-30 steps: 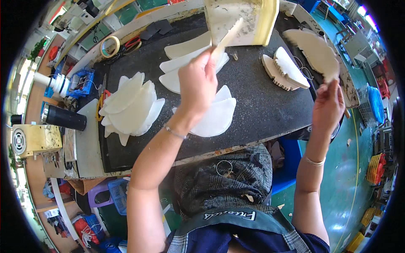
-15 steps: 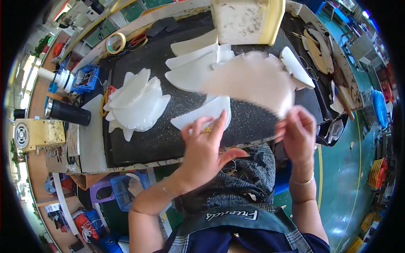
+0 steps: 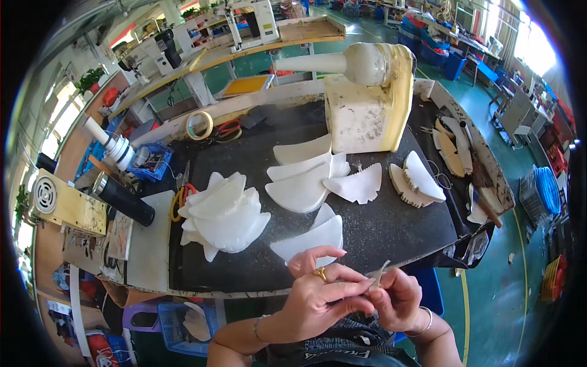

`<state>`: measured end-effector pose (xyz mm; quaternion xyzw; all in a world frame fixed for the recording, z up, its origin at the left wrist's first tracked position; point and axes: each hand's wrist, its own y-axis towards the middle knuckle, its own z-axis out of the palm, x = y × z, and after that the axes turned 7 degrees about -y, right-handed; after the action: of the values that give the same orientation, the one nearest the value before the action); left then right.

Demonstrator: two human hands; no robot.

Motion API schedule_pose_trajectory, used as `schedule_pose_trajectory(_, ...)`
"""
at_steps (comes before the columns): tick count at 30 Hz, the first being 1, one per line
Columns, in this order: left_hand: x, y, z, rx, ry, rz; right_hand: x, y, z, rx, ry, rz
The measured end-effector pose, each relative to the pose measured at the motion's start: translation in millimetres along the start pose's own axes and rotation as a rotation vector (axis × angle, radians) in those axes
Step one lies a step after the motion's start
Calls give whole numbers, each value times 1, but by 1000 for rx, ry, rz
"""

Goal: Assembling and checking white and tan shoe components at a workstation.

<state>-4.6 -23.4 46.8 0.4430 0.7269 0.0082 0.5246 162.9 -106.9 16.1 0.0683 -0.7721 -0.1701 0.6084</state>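
My left hand [image 3: 327,290] and my right hand [image 3: 397,298] meet at the table's front edge. Between their pinched fingertips is a thin pale piece [image 3: 380,275], seen nearly edge-on, most of it hidden by the fingers. Just beyond my left hand lie white curved pieces [image 3: 312,237]. Farther back, more white crescent pieces [image 3: 299,186] overlap, beside a white piece with a notched edge [image 3: 358,185]. At the left sits a heap of white curved pieces [image 3: 226,214]; at the right, a small stack with toothed edges [image 3: 422,177].
A bulky white machine [image 3: 367,113] stands at the back of the black tabletop [image 3: 391,235]. Scissors with orange handles [image 3: 180,202], a tape roll [image 3: 199,125], a blue basket [image 3: 150,162] and a black flask [image 3: 125,200] are at the left. A tray edge with tools [image 3: 486,205] bounds the right.
The view has tilted up. My hands have come together; the broad pale curved piece my right hand held out no longer shows face-on. My left fingers, spread before, now pinch.
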Motion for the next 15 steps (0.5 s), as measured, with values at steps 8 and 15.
schedule_pose_trajectory(8,29,14,-12,162,-219,31,-15,8,2,101,-69,-81)
schedule_pose_trajectory(15,51,-10,20,-158,-1433,-543,-39,4,10,-45,972,0)
